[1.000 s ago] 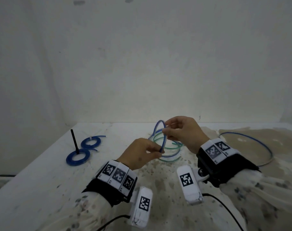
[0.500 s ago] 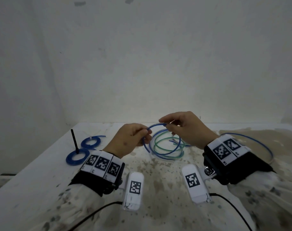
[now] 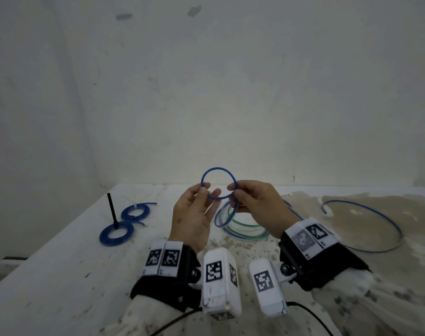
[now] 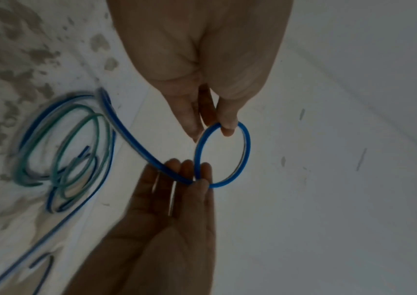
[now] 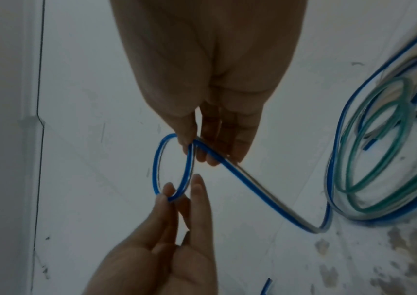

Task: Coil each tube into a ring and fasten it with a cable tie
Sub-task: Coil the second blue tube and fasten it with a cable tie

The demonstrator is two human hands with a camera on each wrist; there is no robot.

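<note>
We hold one blue tube (image 3: 218, 183) loop raised above the table (image 3: 61, 275): our left hand (image 3: 192, 219) pinches its left side, our right hand (image 3: 257, 204) its crossing, the grip clamped on both sides.

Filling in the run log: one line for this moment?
step: coiling | left hand: pinches blue tube loop | right hand: pinches crossing | tie: none seen
</note>
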